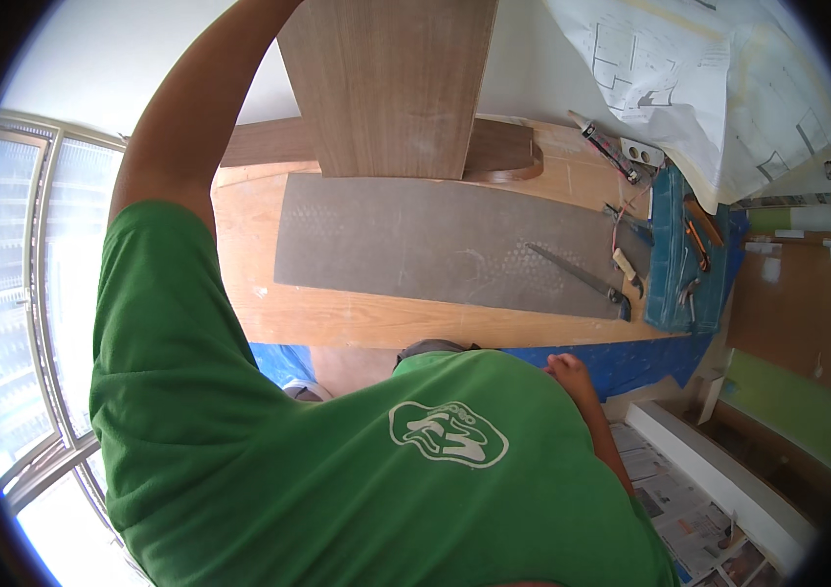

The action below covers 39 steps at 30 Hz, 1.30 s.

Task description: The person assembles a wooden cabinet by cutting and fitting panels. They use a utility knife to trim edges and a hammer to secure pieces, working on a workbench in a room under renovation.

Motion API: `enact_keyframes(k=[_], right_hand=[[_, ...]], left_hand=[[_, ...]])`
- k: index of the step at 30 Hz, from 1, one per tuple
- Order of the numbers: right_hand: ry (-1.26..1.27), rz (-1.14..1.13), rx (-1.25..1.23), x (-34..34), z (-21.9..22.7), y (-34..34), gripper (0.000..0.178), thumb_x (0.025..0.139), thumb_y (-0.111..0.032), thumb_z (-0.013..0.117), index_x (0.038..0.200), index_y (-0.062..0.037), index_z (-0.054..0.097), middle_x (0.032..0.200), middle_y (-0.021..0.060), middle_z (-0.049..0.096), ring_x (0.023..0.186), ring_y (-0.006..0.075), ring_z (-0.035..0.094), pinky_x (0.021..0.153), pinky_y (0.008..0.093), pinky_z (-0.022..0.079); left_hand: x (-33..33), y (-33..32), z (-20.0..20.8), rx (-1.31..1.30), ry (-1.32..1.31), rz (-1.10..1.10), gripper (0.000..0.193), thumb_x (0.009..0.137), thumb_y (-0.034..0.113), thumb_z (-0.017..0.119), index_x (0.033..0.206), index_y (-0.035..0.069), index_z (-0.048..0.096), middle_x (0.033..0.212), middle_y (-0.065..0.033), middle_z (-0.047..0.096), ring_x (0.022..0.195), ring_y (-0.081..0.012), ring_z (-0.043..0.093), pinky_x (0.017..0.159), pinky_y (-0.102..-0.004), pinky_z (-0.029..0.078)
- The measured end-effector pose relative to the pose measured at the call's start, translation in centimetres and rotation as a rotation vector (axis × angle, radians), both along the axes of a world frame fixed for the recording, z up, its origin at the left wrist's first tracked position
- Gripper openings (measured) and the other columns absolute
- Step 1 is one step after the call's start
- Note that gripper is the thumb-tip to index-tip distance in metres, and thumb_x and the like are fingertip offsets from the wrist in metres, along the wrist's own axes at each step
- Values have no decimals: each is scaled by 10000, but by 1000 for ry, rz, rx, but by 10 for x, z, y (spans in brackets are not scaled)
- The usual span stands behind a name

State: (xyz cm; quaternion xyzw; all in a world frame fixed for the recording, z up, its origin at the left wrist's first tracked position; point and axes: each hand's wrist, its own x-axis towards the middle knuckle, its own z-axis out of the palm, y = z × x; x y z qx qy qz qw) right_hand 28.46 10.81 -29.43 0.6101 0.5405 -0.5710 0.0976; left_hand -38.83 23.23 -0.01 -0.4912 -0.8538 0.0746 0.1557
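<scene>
My left arm (176,127) is raised and leaves the picture at the top, so its hand cannot be seen. Beside that arm a wide brown wood-grain board (391,83) stands upright, its lower end at the worktable (357,308). By my waist, at the table's near edge, is my right hand (568,370). Its fingers are curled in, and nothing shows in them. Lying across the table in front of me is a long grey-brown panel (396,235) with patches of pale dots. On its right end rests a handsaw (582,276) with a dark handle.
Right of the panel are a light-handled tool (626,269), a teal tool bag (667,249) with orange-handled tools, a caulking gun (606,152) and a white socket plate (641,153). Paper plans (674,88) hang at upper right. Windows (34,284) stand left; newspaper (665,499) covers floor at lower right.
</scene>
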Motion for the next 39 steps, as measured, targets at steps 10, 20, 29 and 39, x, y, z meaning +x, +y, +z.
enact_keyframes(k=[10,20,29,39], right_hand=[[-24,-148,56,80,-20,-45,368,976,-360,671,1067,-4,660,889,80,704,752,163,669,640,317,528],[0,-614,-88,201,-82,-108,329,987,-359,658,997,-31,649,810,66,671,633,144,625,528,306,481],[-35,-605,-252,392,-189,-160,272,975,-340,659,1038,-79,619,806,66,647,620,181,615,512,336,472],[184,-833,-411,573,-233,-101,295,952,-298,666,1163,-112,580,864,86,653,670,226,637,542,368,492]], left_hand=[[-5,11,-18,0,83,33,641,978,457,649,1464,55,533,1503,-100,518,1412,-311,420,1156,-489,421],[124,-40,-223,576,-247,-131,901,893,430,746,1612,148,283,1605,-184,350,1472,-408,326,1201,-574,260],[509,-221,-422,173,-1017,69,830,848,380,805,1481,-20,446,1511,-274,446,1385,-445,442,1170,-501,359],[682,-206,-345,-839,-1399,-492,496,1010,487,518,1325,143,686,1381,-167,637,1243,-357,610,1111,-468,432]])
